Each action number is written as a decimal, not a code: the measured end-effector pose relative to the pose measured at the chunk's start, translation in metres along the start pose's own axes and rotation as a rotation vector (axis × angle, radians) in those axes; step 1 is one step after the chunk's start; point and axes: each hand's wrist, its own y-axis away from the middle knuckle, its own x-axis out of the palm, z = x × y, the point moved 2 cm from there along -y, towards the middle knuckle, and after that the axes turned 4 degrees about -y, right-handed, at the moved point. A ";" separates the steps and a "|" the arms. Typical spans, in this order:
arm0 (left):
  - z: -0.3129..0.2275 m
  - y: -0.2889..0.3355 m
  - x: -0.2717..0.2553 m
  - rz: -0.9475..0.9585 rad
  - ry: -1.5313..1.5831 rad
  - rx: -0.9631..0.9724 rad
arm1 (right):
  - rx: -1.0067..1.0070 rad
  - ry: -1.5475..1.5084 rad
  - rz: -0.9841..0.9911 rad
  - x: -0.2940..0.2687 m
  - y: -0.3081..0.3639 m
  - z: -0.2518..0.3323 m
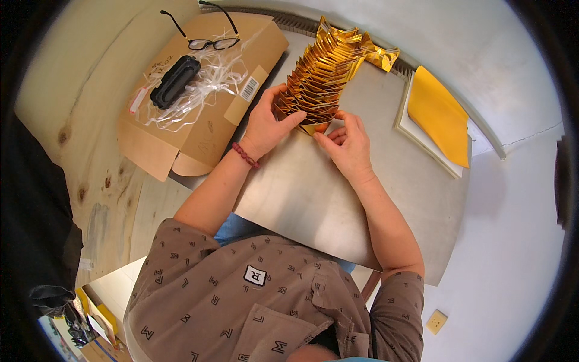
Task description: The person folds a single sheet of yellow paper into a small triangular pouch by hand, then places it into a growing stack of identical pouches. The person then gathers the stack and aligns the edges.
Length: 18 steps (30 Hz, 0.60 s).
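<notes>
Head view: which way does the row of gold packets run?
"Its long axis runs near to far on the metal table, slanting slightly right."
"And the grip?"
"Left hand clasps the near left side; right hand curls its fingers at the near right corner, whether pinching, one cannot tell."
</notes>
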 end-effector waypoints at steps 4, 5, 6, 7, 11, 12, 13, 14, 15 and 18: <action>0.001 0.000 -0.001 0.007 -0.023 -0.009 | 0.010 0.006 0.003 0.000 0.000 0.000; 0.001 0.000 -0.002 0.024 -0.047 -0.018 | 0.012 0.002 0.003 0.000 0.000 0.000; 0.001 0.000 -0.002 0.034 -0.065 -0.010 | 0.021 -0.006 0.004 0.001 0.000 0.000; 0.002 0.000 -0.002 0.028 -0.054 -0.020 | 0.016 0.005 0.005 0.001 0.000 0.000; 0.001 -0.001 -0.001 0.006 0.005 -0.004 | 0.005 0.031 0.003 0.001 -0.001 -0.001; -0.001 -0.001 -0.001 0.007 0.017 -0.005 | 0.001 0.034 0.001 0.001 -0.001 -0.001; -0.002 0.000 0.000 0.027 0.007 -0.025 | -0.002 0.034 -0.002 0.001 -0.001 -0.002; -0.004 0.000 -0.001 0.047 -0.002 -0.044 | -0.002 0.034 -0.005 0.001 -0.001 -0.002; -0.006 0.001 -0.001 0.062 -0.016 -0.058 | 0.001 0.029 -0.006 0.000 -0.001 -0.002; -0.011 0.002 -0.001 0.064 -0.016 -0.068 | 0.013 0.024 -0.008 0.000 -0.001 -0.003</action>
